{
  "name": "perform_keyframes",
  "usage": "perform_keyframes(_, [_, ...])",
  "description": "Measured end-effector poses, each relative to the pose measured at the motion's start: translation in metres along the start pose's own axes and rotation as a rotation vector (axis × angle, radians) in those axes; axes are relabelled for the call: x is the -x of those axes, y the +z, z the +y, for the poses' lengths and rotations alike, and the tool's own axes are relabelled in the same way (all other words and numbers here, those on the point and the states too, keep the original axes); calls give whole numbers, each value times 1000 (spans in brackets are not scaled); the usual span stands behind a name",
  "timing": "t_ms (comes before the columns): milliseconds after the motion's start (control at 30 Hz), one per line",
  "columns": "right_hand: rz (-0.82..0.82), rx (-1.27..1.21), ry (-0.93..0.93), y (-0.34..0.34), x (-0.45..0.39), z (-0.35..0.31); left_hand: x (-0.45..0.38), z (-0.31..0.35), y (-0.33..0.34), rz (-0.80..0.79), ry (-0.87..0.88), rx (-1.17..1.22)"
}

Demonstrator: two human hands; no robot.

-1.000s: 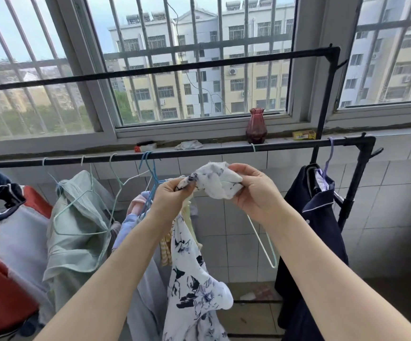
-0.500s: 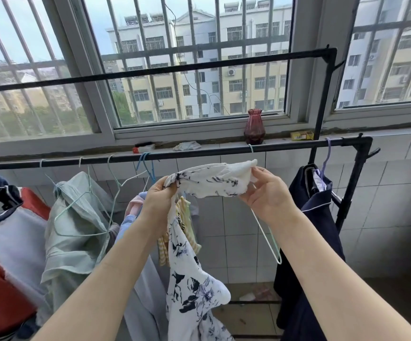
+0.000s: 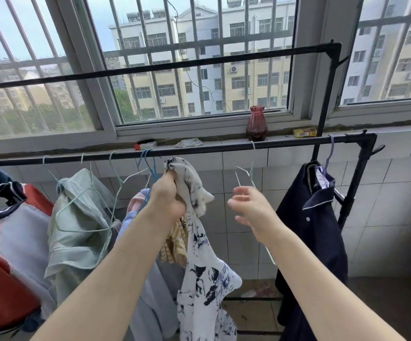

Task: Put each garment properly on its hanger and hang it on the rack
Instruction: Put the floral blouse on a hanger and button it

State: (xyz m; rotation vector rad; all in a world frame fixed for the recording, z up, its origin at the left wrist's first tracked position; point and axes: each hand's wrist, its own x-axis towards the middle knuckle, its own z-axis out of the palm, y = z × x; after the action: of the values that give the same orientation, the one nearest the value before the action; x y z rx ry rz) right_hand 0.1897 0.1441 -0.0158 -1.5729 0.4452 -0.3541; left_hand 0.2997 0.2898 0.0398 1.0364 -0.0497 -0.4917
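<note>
The left hand (image 3: 168,200) is gripping the bunched floral garment (image 3: 199,242) just under the rack (image 3: 199,149). The right hand (image 3: 251,207), fingers loosely spread, is reaching at the pale hanger (image 3: 245,173) hooked on the rack.

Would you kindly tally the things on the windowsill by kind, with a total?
Red glass vase: 1
Yellow box: 1
Crumpled white cloth: 1
Red and white box: 1
Total: 4
</note>
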Motion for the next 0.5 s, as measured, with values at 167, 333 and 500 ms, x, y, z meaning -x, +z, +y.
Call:
perform_keyframes(167, [-456, 470, 66, 21, 12, 27, 4, 5, 12, -39, -53, 173])
perform_keyframes(333, [-123, 405, -44, 35, -1, 47, -1, 6, 4, -83, -6, -114])
perform_keyframes(500, [37, 251, -104, 31, -7, 25, -2, -16, -37, -116, -126, -822])
